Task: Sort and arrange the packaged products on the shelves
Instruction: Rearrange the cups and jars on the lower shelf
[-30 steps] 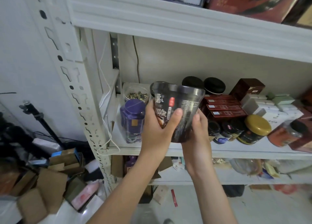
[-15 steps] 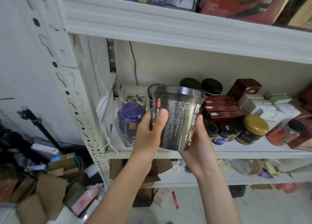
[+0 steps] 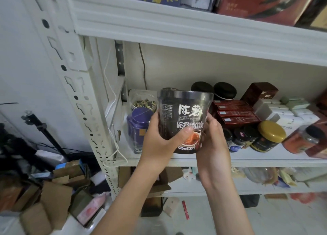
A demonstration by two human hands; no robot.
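A: Hands first, quick.

B: Left hand (image 3: 157,142) grips the black cup (image 3: 184,114) from its left side, thumb laid across the front label. Right hand (image 3: 212,146) holds the right side. Its fingers curl round the back and are mostly hidden.

A: Where's the cup?

B: Upright, wide rim up, held in front of the middle shelf (image 3: 265,161). Can't tell if its base is over the board. The thumb covers part of the white print.

A: What's around it?

B: Purple tin (image 3: 138,126) just left, partly behind the left hand. Clear jar of dried bits (image 3: 143,102) farther back, its right side hidden by the cup. Two black lids (image 3: 224,90) show over the rim, bodies hidden. On the right, stacked red boxes (image 3: 237,113), small dark jars (image 3: 244,137) with unreadable labels, and a gold-lidded jar (image 3: 270,133).

A: Edges?

B: Top-shelf boxes (image 3: 256,2) are cut off by the frame. The lower shelf and the floor clutter are blurred.
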